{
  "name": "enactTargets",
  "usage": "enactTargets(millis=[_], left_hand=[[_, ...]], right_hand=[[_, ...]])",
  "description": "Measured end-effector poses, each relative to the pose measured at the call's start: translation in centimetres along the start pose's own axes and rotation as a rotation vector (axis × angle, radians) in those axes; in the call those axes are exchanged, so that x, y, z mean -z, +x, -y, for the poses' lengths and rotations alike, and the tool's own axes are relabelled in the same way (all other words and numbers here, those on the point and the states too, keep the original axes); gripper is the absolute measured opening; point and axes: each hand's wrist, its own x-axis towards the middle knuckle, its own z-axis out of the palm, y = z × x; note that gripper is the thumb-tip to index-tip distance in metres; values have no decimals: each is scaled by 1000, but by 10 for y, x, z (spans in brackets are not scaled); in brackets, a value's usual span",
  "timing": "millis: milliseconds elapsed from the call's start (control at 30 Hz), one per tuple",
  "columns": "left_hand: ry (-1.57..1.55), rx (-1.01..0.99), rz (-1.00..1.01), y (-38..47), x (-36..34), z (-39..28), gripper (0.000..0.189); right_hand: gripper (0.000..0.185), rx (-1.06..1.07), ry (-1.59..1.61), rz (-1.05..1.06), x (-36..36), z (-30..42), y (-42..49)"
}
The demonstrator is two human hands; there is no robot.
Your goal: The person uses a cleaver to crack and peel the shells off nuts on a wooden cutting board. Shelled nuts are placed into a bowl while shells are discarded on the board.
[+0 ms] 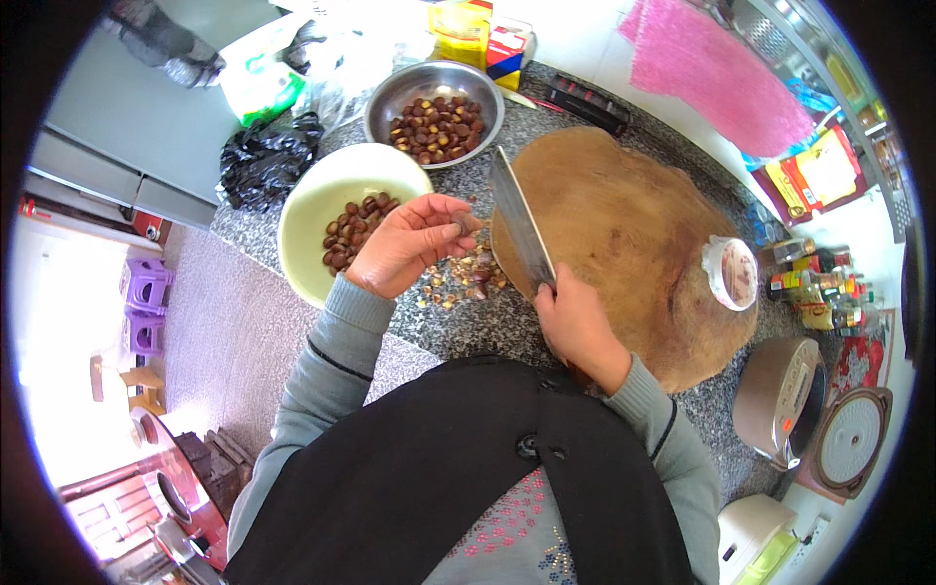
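Observation:
Pinched in the fingertips of my left hand point(409, 245) is a small brown chestnut point(462, 223), partly hidden by the fingers. My right hand point(581, 314) grips a cleaver point(521, 216) whose blade stands up over the left edge of a round wooden chopping board point(614, 219). Below my left hand, cut chestnut bits and shell scraps point(468, 274) lie on the speckled counter. A pale green bowl point(307, 219) of whole brown chestnuts point(358, 227) sits to the left, partly behind my left wrist. Behind it, a steel bowl point(378, 110) holds chestnuts point(439, 128) with yellow cut faces.
A black plastic bag point(267, 161) lies left of the bowls. On the board's right is a small round wrapped tub point(731, 272). Sauce bottles point(819, 292), a rice cooker point(775, 398) and its detached lid point(852, 442) line the right side. A pink towel point(720, 73) hangs at the back wall.

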Motion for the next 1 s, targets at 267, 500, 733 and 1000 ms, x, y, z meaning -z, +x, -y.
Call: enactTargets(millis=[267,500,733,1000], left_hand=[[-125,87,105,22,-22,31,26],[550,20,-122,55,-34,83,21],[1411,-456,-202,63,-38,95,22],[1419,-785,55,62,-25,107,24]], right_hand=[[21,-131,230,17,6,-18,1],[17,-89,94,-73,24,-18,-6],[17,-61,-65,-46,29,-24,-9],[16,26,-97,-28,34,-23,-12]])
